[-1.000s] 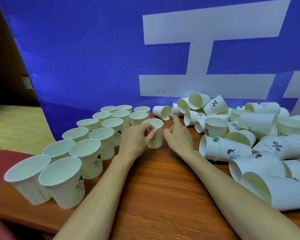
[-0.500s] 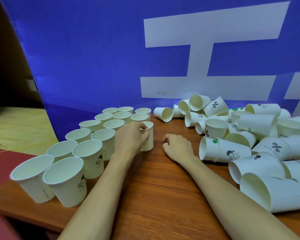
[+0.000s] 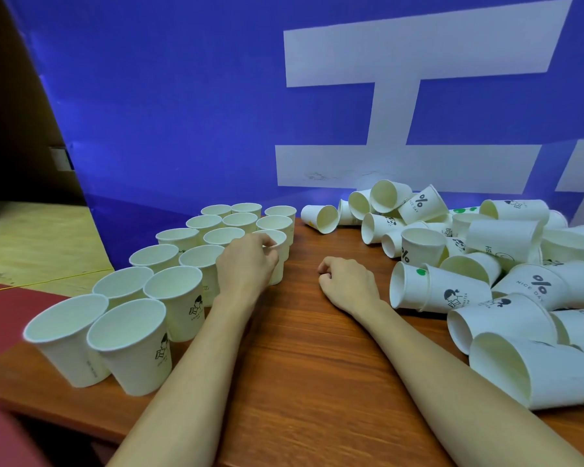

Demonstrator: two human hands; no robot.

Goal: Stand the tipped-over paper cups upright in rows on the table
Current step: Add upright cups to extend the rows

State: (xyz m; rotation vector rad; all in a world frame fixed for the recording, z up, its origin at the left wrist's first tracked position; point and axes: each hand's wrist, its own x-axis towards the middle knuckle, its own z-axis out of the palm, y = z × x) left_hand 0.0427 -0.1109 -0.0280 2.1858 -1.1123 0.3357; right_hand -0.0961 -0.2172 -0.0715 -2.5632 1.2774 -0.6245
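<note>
Several white paper cups stand upright in rows (image 3: 169,291) on the left of the wooden table (image 3: 304,348). My left hand (image 3: 246,264) grips one upright cup (image 3: 279,252) at the right end of a row, fingers curled round its rim and side. My right hand (image 3: 346,281) rests on the table to its right, fingers curled, holding nothing. A heap of tipped-over cups (image 3: 486,274) lies on the right side, some with printed logos. One tipped cup (image 3: 321,217) lies apart near the back.
A blue backdrop with white lettering (image 3: 402,129) rises right behind the table. The table's left edge and near edge lie close to the nearest upright cups. A yellow floor (image 3: 31,244) shows beyond at the left.
My left hand has slid the held cup left and back into line with the row. My right hand drew away from the cup, curled, and came down on the table.
</note>
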